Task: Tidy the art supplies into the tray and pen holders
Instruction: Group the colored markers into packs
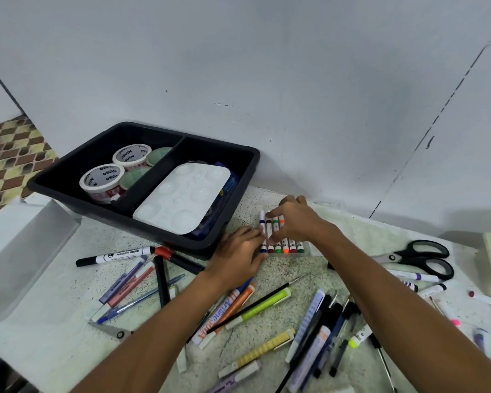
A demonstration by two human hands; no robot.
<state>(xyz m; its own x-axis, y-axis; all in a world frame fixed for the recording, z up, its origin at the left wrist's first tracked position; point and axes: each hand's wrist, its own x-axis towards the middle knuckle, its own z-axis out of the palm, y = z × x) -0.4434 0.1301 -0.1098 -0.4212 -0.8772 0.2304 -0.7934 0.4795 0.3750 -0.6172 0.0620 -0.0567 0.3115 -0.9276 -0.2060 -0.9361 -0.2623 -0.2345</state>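
A person is leaning over a speckled pale countertop (267, 282), both hands working a small clear case of short coloured markers (284, 246) lying just right of the black two-compartment plastic tray (238, 165), the landmark here.

Left of the tray, a translucent plastic bin (26, 245) is sitting at the counter's edge. Inside the tray, white tape rolls (116, 171) and green-lidded tubs are filling the left compartment, while a white plastic paint palette (184, 194) is lying in the right one, so the tidying looks well begun.

Below the tray, much is waiting: a black-and-white marker pen (114, 255), a heap of loose pens and markers (238, 313) and a grey pair of small scissors (111, 331).

The left hand (238, 253) is resting at the case's left end, fingers curled against it. The right hand (292, 219) is arching over the marker row, fingertips pinching one marker; whether it is seating or lifting it I cannot tell.

Far right of the tray, black-handled scissors (420, 258) and more stray markers are lying. No pen holder is clearly showing. The pile by the forearms is likely crowding any next reach.
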